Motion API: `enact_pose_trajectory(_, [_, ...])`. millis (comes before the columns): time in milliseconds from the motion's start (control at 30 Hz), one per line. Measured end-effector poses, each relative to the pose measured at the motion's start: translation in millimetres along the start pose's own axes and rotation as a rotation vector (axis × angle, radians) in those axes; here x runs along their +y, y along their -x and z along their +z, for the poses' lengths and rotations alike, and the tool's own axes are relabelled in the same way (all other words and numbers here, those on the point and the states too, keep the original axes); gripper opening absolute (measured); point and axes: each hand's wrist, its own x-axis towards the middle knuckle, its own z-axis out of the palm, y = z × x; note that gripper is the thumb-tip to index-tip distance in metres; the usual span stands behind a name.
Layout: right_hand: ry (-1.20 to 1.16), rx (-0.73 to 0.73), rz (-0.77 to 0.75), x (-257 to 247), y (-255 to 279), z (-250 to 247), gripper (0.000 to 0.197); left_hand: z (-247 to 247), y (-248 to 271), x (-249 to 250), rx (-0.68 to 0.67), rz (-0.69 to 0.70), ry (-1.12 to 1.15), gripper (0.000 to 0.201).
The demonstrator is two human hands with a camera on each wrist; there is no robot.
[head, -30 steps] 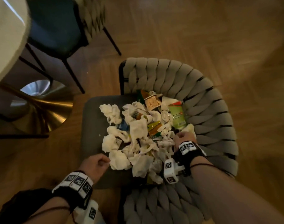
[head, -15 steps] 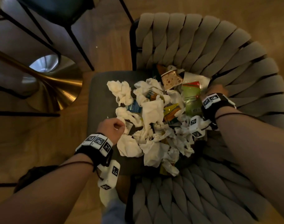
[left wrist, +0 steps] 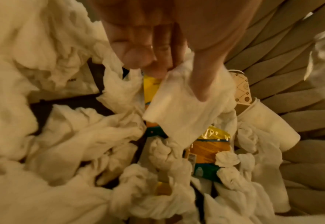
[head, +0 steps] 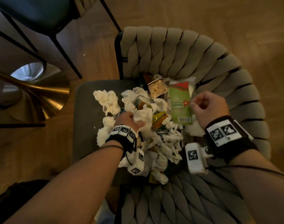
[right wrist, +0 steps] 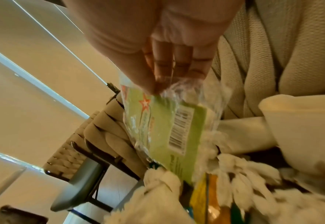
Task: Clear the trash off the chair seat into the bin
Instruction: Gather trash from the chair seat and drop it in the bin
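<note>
A heap of crumpled white tissues (head: 108,101) and wrappers covers the dark chair seat (head: 84,113). My left hand (head: 130,118) sits in the middle of the heap and pinches a white tissue (left wrist: 184,109) between thumb and fingers. My right hand (head: 206,105) pinches the edge of a green plastic wrapper (head: 180,105) with a red star and a barcode (right wrist: 163,128), lifted above the pile. A patterned paper cup (head: 157,88) lies at the back of the seat. Yellow and orange wrappers (head: 159,119) lie between my hands. No bin is in view.
The chair's woven beige backrest (head: 194,59) curves round the far and right sides of the seat. A gold table base (head: 41,97) stands on the wooden floor at left. Another dark chair (head: 32,15) with thin black legs is at the top left.
My left hand moved from the seat's front left edge into the middle of the heap and took hold of a tissue. My right hand moved back to the green wrapper and lifted it.
</note>
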Motion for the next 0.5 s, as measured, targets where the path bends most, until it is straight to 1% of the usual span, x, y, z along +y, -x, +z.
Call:
enact_pose_trajectory(67, [0.003,-0.047,0.003,5,9,8,0.01,-5,-1,2,0.02,0.034,-0.006,0.036])
enact_pose_trajectory(100, [0.004,-0.093,0.023,10,14,14,0.012,-8,1,2,0.019,0.041,0.012,0.029])
enact_pose_trajectory(200, [0.061,-0.31,0.077,22,27,35,0.016,-21,16,-3,0.053,0.082,0.062,0.022])
enact_pose_trajectory(300, [0.224,-0.484,0.074,23,23,57,0.012,-42,37,-15,0.097,0.106,0.073,0.018])
enact_pose_trajectory(367, [0.347,-0.587,0.028,19,6,74,0.008,-56,48,-26,0.131,0.12,0.006,0.019])
enact_pose_trajectory(433, [0.499,-0.661,-0.079,14,-12,93,0.015,-66,54,-36,0.155,0.128,-0.072,0.02])
enact_pose_trajectory(500, [0.646,-0.692,-0.182,10,-25,110,0.018,-72,54,-42,0.106,0.144,-0.134,0.013])
